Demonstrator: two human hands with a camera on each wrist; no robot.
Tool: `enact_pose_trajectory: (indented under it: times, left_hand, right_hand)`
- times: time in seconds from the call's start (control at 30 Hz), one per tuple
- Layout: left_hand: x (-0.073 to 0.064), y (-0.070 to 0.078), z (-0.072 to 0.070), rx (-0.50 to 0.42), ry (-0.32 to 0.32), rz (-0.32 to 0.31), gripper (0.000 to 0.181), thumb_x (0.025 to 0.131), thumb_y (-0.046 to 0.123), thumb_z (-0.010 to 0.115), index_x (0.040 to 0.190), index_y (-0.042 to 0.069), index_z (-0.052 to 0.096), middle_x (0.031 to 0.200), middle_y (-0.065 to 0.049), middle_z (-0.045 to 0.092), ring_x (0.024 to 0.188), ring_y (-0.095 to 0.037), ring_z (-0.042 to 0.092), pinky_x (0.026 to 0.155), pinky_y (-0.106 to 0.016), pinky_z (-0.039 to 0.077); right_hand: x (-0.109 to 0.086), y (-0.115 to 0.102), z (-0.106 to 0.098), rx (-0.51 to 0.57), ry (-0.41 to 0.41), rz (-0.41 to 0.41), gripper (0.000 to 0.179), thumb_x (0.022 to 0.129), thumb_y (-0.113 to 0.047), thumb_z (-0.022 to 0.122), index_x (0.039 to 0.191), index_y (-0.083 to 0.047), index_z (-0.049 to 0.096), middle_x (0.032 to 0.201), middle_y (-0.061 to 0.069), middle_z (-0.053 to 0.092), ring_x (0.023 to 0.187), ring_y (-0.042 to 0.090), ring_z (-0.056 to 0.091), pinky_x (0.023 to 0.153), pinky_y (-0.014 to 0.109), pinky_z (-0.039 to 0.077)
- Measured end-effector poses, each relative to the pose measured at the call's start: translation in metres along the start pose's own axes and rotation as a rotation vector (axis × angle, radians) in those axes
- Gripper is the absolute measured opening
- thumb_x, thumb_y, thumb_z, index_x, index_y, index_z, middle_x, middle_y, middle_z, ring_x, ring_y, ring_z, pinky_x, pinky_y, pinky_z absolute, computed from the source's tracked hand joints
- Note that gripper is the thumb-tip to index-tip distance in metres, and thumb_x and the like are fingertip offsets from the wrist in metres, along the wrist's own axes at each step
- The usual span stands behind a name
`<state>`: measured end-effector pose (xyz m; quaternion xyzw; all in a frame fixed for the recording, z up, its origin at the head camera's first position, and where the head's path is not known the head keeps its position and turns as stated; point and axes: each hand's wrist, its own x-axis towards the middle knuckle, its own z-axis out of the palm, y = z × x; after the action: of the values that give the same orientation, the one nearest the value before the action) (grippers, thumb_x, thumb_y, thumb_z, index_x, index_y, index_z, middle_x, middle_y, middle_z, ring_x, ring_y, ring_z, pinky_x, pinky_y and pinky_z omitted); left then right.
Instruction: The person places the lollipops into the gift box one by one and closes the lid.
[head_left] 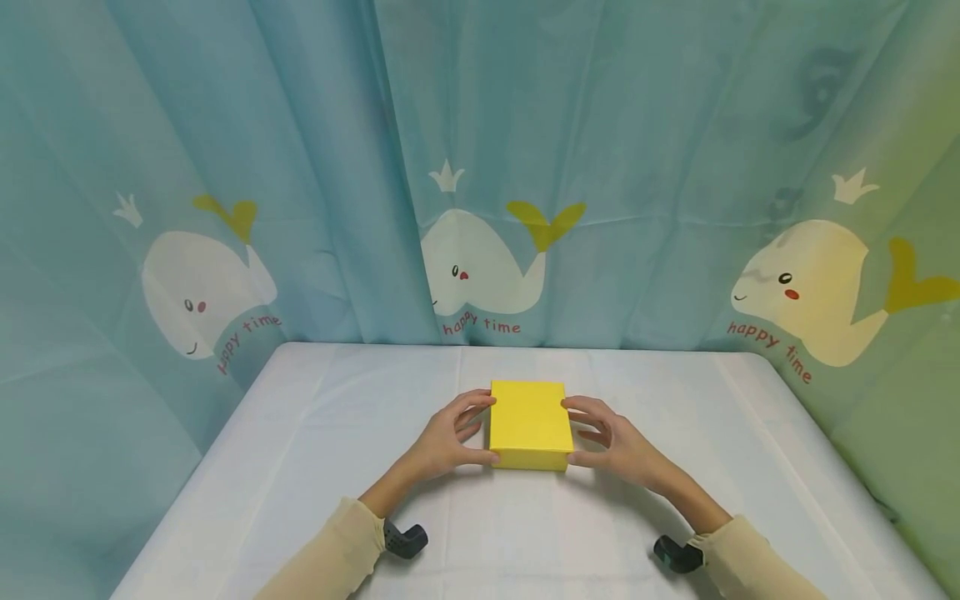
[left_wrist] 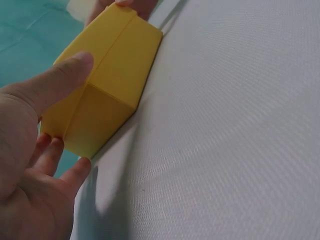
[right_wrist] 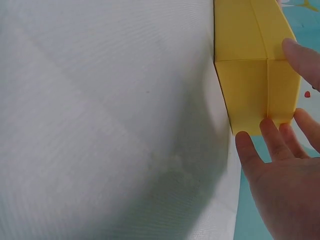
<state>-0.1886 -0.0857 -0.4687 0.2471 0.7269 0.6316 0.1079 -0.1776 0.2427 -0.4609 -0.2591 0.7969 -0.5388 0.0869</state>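
A yellow lidded box (head_left: 530,417) sits on the white-covered table between my two hands. My left hand (head_left: 444,440) grips its left side, the thumb at the near corner and the fingertips towards the far corner. On the opposite side my right hand (head_left: 617,443) holds it the same way. In the left wrist view the left thumb (left_wrist: 75,67) lies near a seam running round the box (left_wrist: 112,60). The right wrist view has the right fingertips against an end of the box (right_wrist: 245,90). What the box contains is hidden.
The table (head_left: 360,400) has a white cloth on it. Behind and beside it hangs a blue-green curtain (head_left: 637,150) printed with whales. A dark wrist device shows at the left cuff (head_left: 405,540) and another at the right cuff (head_left: 678,554).
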Motion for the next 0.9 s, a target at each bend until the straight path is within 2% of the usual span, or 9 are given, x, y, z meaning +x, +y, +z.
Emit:
enact_pose_trajectory:
  times: [0.4, 0.63, 0.77, 0.9]
  left_hand:
    - [0.001, -0.002, 0.000, -0.004, -0.001, -0.007, 0.083, 0.075, -0.001, 0.090, 0.147, 0.003, 0.048, 0.161, -0.011, 0.036, 0.150, -0.028, 0.034, 0.116, -0.035, 0.040]
    - [0.002, -0.003, -0.001, 0.005, -0.006, -0.010, 0.086, 0.077, 0.000, 0.089, 0.150, 0.004, 0.045, 0.160, -0.012, 0.037, 0.150, -0.029, 0.034, 0.116, -0.037, 0.039]
    - [-0.001, -0.003, -0.003, 0.047, 0.004, -0.011, 0.089, 0.078, 0.006, 0.090, 0.153, 0.009, 0.042, 0.161, -0.012, 0.037, 0.150, -0.030, 0.035, 0.117, -0.039, 0.039]
    - [-0.005, 0.000, -0.007, 0.159, 0.059, -0.012, 0.092, 0.078, 0.018, 0.093, 0.155, 0.017, 0.043, 0.162, -0.004, 0.038, 0.148, -0.031, 0.038, 0.116, -0.043, 0.040]
  right_hand:
    - [0.000, -0.002, -0.001, -0.001, -0.012, 0.016, 0.080, 0.084, -0.016, 0.087, 0.152, -0.013, 0.045, 0.157, 0.013, 0.039, 0.143, 0.038, 0.043, 0.113, 0.045, 0.043]
    - [0.002, -0.001, -0.003, -0.026, -0.024, 0.041, 0.079, 0.085, -0.019, 0.087, 0.152, -0.016, 0.045, 0.157, 0.011, 0.039, 0.144, 0.038, 0.042, 0.113, 0.046, 0.043]
    - [0.001, -0.003, -0.006, -0.065, -0.030, 0.064, 0.082, 0.085, -0.025, 0.087, 0.154, -0.019, 0.043, 0.158, 0.009, 0.039, 0.145, 0.037, 0.042, 0.113, 0.049, 0.044]
    - [-0.002, -0.004, -0.011, -0.169, 0.002, 0.031, 0.086, 0.087, -0.032, 0.085, 0.158, -0.018, 0.038, 0.157, 0.014, 0.040, 0.141, 0.040, 0.045, 0.111, 0.056, 0.045]
